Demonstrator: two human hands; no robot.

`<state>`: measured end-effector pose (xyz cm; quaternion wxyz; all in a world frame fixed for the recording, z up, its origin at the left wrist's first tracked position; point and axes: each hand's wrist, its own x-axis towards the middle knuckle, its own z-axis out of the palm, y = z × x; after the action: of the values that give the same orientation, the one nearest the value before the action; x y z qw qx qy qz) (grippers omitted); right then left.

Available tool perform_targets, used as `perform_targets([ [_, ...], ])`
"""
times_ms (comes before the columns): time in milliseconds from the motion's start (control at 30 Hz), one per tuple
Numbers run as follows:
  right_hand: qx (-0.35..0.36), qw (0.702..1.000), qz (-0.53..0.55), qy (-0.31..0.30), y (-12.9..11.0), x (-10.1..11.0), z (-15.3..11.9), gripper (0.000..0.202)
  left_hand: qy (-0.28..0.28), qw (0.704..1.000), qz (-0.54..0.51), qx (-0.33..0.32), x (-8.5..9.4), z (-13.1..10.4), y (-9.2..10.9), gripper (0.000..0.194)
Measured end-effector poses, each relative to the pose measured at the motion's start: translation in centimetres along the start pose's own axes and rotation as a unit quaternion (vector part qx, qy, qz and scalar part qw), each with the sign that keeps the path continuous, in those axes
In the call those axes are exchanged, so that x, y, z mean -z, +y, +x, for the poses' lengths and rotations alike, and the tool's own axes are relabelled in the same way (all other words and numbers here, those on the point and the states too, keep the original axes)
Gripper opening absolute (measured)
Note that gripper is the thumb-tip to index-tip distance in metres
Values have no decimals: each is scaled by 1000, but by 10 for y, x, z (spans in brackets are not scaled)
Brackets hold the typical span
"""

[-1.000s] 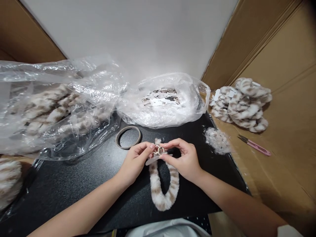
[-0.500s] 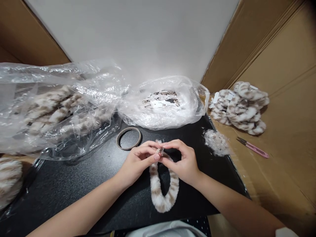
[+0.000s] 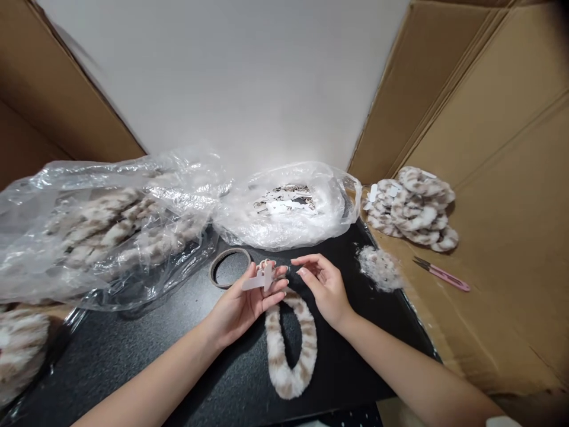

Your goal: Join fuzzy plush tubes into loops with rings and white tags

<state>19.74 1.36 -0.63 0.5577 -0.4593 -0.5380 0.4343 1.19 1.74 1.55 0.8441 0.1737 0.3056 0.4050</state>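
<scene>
A fluffy white-and-brown loop (image 3: 278,356) lies on the black tabletop, its upper end beside my left fingers. My left hand (image 3: 249,302) is turned palm up, holding a white tag (image 3: 260,280) with small metal rings on its fingers. To the right, my right hand (image 3: 324,287) has its thumb and forefinger apart near the left fingertips. A small clear or metallic piece shows between the two hands; whether the right fingers touch it is unclear.
Behind are a plastic bag of fluffy strips (image 3: 111,231) and a bag of tags (image 3: 288,231). A tape roll (image 3: 213,270) lies left. Fluff (image 3: 380,268), pink snips (image 3: 447,277) and piled loops (image 3: 422,207) are right.
My left hand has turned palm up, bringing the white tag into view. My right fingers have separated from the left hand's pinch. The camera view has shifted slightly.
</scene>
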Motion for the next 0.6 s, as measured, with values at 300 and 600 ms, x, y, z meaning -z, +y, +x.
perform_targets([
  [300,86,995,-46,-28,-2,2,-1,25,-88,983,127,-94,3,2,-6,40],
  [600,135,988,-76,-25,-6,-3,-4,16,-119,942,274,-150,-3,1,-5,34],
])
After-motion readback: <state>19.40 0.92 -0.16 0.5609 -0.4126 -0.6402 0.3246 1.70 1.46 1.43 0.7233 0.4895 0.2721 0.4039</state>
